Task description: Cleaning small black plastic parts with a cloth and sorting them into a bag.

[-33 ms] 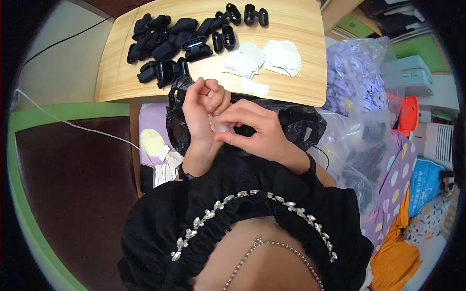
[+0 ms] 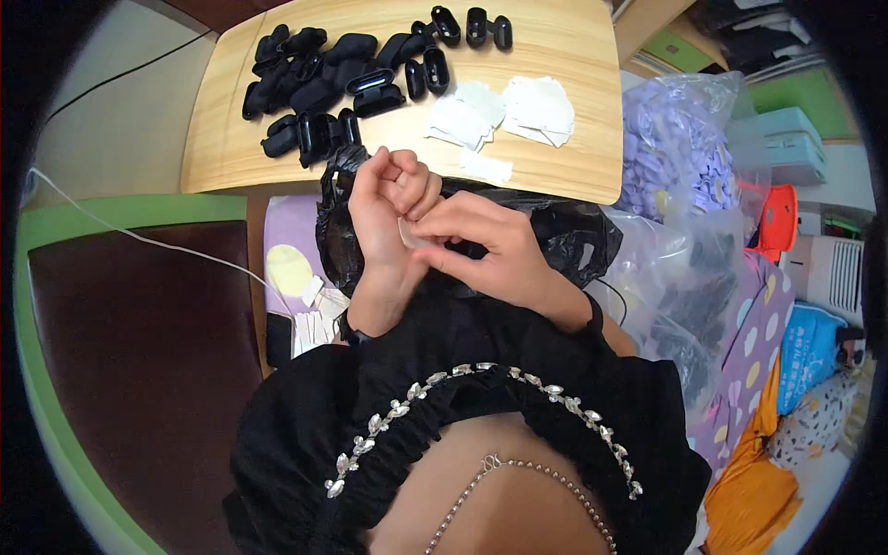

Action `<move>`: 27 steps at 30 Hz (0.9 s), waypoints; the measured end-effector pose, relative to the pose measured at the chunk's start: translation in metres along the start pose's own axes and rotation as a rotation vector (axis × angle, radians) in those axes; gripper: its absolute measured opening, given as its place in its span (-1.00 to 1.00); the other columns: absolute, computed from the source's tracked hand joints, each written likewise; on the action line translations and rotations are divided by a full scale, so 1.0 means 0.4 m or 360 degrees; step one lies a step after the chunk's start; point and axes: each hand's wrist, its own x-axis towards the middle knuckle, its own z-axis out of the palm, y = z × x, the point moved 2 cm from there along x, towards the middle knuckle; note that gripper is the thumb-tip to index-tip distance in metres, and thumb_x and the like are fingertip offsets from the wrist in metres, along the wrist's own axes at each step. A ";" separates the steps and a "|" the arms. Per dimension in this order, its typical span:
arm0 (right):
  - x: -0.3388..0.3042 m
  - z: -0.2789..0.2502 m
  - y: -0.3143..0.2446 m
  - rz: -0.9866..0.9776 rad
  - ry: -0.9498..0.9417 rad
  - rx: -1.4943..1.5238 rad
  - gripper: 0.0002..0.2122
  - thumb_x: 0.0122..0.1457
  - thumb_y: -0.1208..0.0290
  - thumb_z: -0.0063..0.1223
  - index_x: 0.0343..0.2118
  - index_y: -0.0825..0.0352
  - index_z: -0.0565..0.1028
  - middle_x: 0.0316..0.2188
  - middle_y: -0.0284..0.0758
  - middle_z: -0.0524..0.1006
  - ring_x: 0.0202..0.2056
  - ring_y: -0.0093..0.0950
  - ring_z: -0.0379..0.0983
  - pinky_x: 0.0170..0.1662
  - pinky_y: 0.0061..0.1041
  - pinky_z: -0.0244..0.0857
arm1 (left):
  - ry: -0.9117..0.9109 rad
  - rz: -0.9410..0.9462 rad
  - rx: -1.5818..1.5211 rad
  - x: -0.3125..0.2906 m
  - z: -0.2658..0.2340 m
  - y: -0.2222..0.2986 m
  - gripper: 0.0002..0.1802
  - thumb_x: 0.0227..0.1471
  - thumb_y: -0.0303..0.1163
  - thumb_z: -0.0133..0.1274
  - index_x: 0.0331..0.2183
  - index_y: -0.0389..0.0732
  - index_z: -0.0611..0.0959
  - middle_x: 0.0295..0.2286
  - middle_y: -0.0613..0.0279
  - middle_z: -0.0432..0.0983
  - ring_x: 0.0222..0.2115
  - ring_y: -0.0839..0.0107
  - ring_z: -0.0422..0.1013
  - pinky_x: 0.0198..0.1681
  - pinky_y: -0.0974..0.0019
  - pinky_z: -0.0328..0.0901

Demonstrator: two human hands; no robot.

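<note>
My left hand [image 2: 387,217] is raised with its palm turned up and its fingers curled in; whether they hold anything is hidden. Against that palm, my right hand [image 2: 495,242] is closed in a pinch. Between its fingertips and the left palm shows a small thin whitish piece [image 2: 405,231], mostly covered, its kind unclear. Beneath both hands lies a crumpled black plastic bag [image 2: 555,242]. Past them, on the wooden table [image 2: 217,139], are two piles of white paper-like pieces [image 2: 465,115] and one small white strip [image 2: 487,167].
Several black earbud-type cases [image 2: 319,92], some with lids up, cover the table's far left. To the right stand a clear bag of lilac pieces [image 2: 675,143] and another clear bag [image 2: 684,277]. A brown chair-like panel [image 2: 139,370] and a white cable [image 2: 157,242] are at left.
My right thumb has shifted slightly up and inward toward the left palm, and less of the whitish piece shows. My left hand stays in place.
</note>
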 end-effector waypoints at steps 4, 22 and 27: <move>-0.003 -0.007 0.005 0.0071 0.0039 -0.0039 -0.85 -0.04 0.60 0.19 -0.37 0.42 0.50 -0.44 -0.31 0.49 -0.44 -0.57 0.39 -0.34 -0.66 0.27 | -0.0031 0.0000 -0.0057 0.006 0.000 -0.012 -0.63 0.15 -0.19 -0.29 -0.56 -0.20 0.40 -0.84 0.46 -0.02 -0.78 0.61 -0.06 -0.73 0.46 -0.17; -0.020 -0.087 0.017 0.0585 0.0506 0.0699 -0.94 0.14 0.57 0.03 -0.38 0.45 0.46 -0.47 -0.49 0.41 -0.47 -0.77 0.25 -0.43 -0.80 0.11 | -0.0138 0.0148 0.1354 -0.017 0.035 -0.018 -0.86 -0.03 -0.44 0.16 -0.47 -0.25 0.52 -0.74 0.63 0.18 -0.69 0.85 0.05 -0.65 0.64 -0.09; -0.030 -0.097 0.028 0.0643 0.0533 0.0791 -0.93 0.13 0.57 0.05 -0.34 0.45 0.47 -0.45 -0.48 0.44 -0.44 -0.78 0.30 -0.40 -0.81 0.17 | -0.0240 0.0060 0.1556 -0.025 0.036 -0.003 -0.87 -0.03 -0.48 0.15 -0.44 -0.29 0.52 -0.70 0.58 0.25 -0.65 0.82 0.15 -0.60 0.65 0.05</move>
